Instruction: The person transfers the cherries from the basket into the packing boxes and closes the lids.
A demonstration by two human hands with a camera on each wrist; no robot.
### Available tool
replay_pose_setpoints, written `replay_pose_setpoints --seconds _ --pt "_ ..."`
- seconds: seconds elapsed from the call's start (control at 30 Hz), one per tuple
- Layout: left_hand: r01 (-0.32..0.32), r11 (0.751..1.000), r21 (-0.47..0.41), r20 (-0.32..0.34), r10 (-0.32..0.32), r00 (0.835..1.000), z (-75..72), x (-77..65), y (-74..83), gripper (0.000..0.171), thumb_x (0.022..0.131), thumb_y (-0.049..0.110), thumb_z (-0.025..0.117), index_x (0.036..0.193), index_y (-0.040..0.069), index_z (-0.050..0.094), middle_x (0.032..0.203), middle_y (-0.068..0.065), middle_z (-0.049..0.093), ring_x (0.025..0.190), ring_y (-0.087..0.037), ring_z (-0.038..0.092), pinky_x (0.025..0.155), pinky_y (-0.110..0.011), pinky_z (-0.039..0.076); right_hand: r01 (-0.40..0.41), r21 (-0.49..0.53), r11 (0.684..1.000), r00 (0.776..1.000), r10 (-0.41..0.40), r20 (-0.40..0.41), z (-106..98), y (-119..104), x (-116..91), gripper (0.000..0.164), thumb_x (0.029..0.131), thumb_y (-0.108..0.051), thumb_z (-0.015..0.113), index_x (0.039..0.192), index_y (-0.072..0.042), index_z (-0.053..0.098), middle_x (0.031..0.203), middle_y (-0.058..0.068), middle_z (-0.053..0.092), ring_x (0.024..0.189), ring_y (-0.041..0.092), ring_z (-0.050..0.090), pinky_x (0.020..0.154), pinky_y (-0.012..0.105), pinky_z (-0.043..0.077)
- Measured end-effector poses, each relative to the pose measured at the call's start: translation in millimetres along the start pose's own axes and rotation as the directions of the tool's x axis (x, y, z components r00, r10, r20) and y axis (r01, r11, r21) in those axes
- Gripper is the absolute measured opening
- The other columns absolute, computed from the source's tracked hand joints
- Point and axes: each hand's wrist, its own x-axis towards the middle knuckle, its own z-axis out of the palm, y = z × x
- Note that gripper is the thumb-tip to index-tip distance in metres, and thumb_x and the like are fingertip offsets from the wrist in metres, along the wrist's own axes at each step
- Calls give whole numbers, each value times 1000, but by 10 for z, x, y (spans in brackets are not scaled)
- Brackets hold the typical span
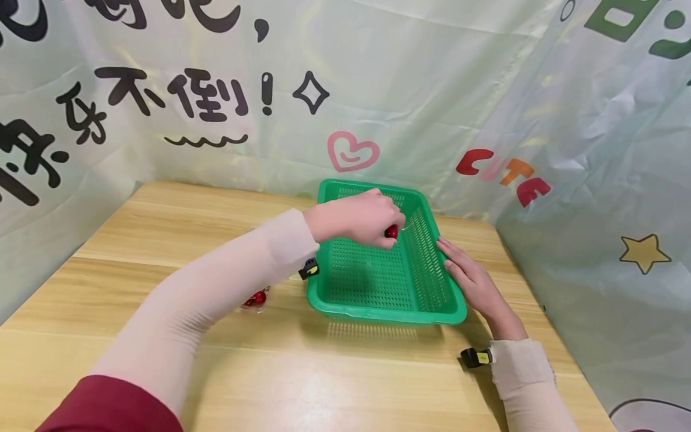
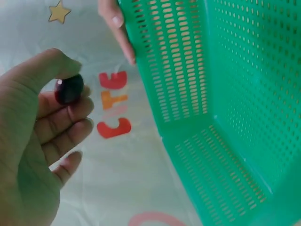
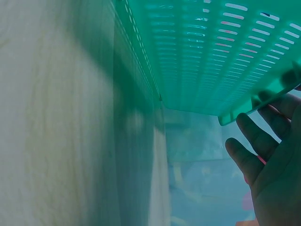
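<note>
My left hand reaches in over the green plastic basket, above its mesh floor. Between thumb and fingers it pinches a dark red, shiny cherry, of which the head view shows only a small part. The other fingers are loosely bent, as the left wrist view shows. On the basket's right side lies my right hand, its fairly straight fingers touching the outside of the rim. From below, the right wrist view shows its fingers spread beside that rim.
Left of the basket, partly behind my left forearm, a clear plastic wrapping with red round fruit lies on the wooden table. A printed cloth hangs behind the table and along its sides.
</note>
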Motion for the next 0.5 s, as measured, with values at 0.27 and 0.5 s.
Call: replay_pose_setpoints --seconds 0.27,0.5 --pt "-5 999 37 -159 11 987 -36 -315 -151 9 90 23 57 92 13 59 82 3 53 82 -19 45 78 -34 34 16 3 1000 1000 -16 -1 -5 -12 3 44 105 -16 44 149 -12 41 155 12 34 143 31 28 107 14 18" --pt "5 997 76 -298 18 954 -13 -603 -264 9 86 20 56 89 12 59 76 3 53 79 -20 47 82 -37 37 24 12 1000 1000 -24 -3 4 -21 -2 44 105 -13 44 149 -12 41 155 11 34 143 31 28 107 13 18"
